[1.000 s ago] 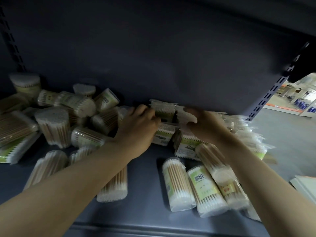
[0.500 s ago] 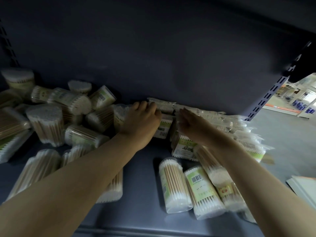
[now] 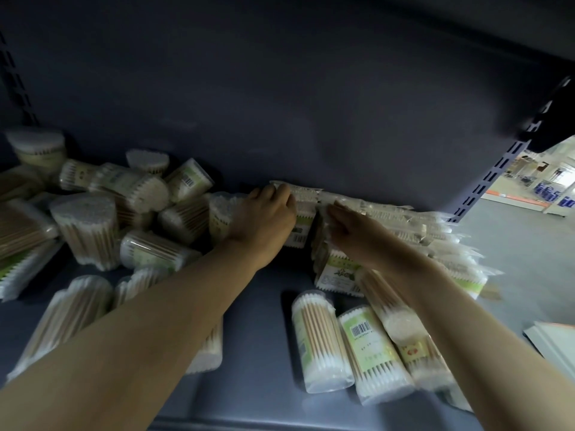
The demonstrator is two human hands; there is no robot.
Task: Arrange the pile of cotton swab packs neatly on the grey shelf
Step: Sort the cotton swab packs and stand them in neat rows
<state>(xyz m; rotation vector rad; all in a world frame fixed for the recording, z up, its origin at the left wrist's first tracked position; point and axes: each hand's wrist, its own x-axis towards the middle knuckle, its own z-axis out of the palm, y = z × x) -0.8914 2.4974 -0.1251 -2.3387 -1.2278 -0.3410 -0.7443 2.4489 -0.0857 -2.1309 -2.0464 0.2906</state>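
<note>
Head view shows left hand (image 3: 264, 216) and right hand (image 3: 351, 228) gripping flat packs (image 3: 389, 213) stacked along grey shelf's (image 3: 255, 321) back-right edge, while jumbled tubs (image 3: 93, 219) crowd its left, unsorted.

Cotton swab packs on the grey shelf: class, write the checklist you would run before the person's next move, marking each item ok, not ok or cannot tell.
1. Left hand on the flat packs at the back wall: ok.
2. Right hand on the row of flat packs: ok.
3. Either hand's grip firm: cannot tell, fingers partly hidden.
4. Row of flat packs standing straight along the wall: not ok, it fans out rightward.
5. Round tubs on the left sorted: not ok, jumbled.
6. Grey shelf front free of loose packs: not ok, three tubs lie there.
</note>
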